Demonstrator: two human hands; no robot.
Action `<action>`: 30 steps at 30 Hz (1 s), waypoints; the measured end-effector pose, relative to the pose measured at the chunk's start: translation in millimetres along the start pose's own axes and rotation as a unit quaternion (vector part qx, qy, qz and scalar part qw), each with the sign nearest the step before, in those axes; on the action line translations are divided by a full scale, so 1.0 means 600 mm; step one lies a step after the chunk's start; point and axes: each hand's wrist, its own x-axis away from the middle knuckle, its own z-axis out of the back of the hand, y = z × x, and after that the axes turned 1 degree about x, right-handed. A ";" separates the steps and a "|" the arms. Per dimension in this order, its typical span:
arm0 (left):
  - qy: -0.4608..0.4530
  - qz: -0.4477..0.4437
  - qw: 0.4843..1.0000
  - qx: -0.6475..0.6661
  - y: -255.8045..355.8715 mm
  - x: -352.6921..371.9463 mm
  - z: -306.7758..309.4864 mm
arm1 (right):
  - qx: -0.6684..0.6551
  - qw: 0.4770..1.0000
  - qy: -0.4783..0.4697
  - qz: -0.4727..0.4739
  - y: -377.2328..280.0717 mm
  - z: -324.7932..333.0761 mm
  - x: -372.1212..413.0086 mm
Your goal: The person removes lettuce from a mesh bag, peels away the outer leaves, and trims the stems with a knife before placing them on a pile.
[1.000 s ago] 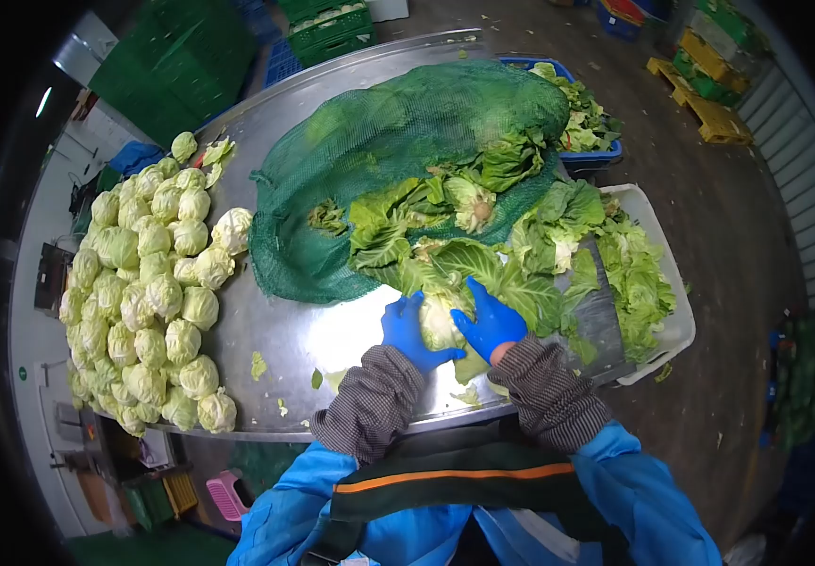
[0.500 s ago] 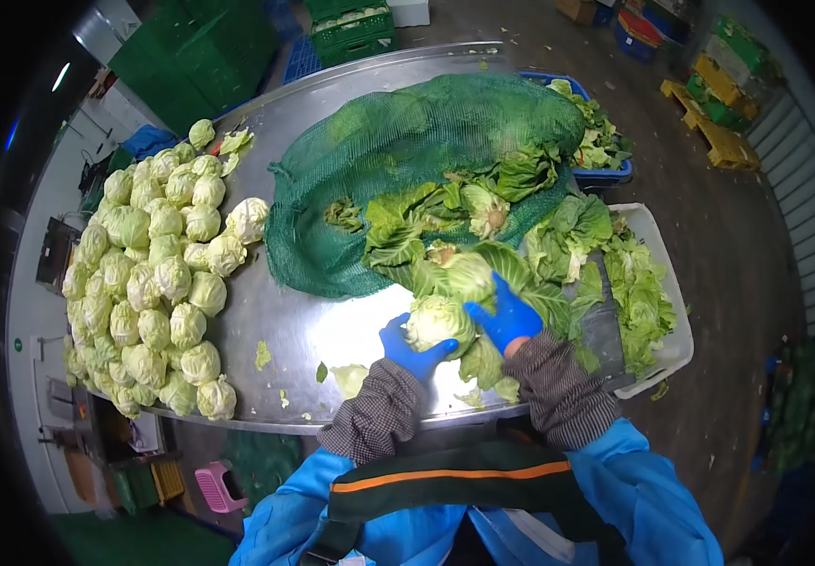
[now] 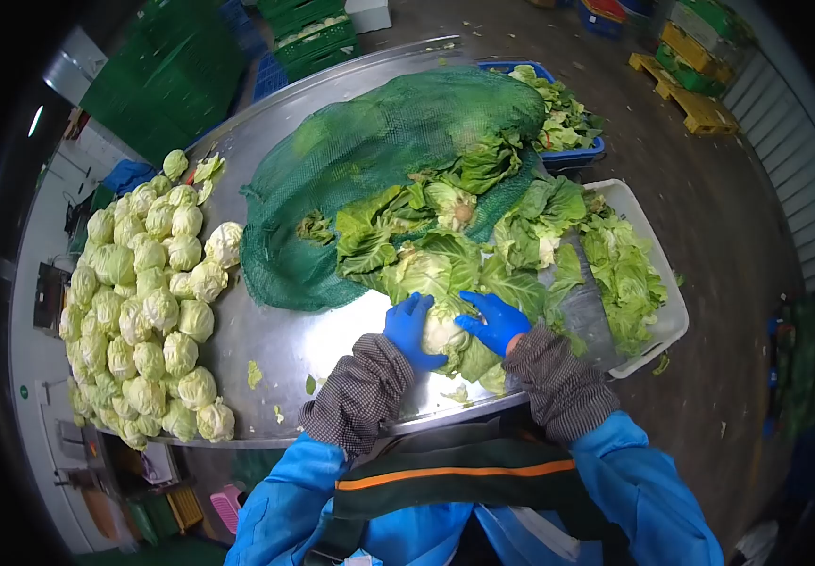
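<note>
Cabbage [image 3: 444, 332] is clasped over the near part of the steel table [image 3: 261, 335]: its left side is wrapped by the left hand [image 3: 412, 330], fingers and thumb curved round it, and its right side is held by the right hand [image 3: 492, 323], thumb and fingers set against it. Green outer leaves [image 3: 511, 283] are strewn just beyond. A green mesh sack [image 3: 370, 127] is spread farther off. Pale cabbage heads [image 3: 151, 307] are piled at left; leaf scraps are gathered in a white bin [image 3: 677, 325] at right.

Open metal tabletop [image 3: 249, 330] leftward, net bag [image 3: 332, 160] blocking ahead, leaves [image 3: 541, 222] rightward
</note>
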 end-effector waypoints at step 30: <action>0.050 -0.009 0.999 -0.013 0.010 0.019 -0.023 | -0.002 0.979 0.025 -0.203 0.085 -0.018 -0.056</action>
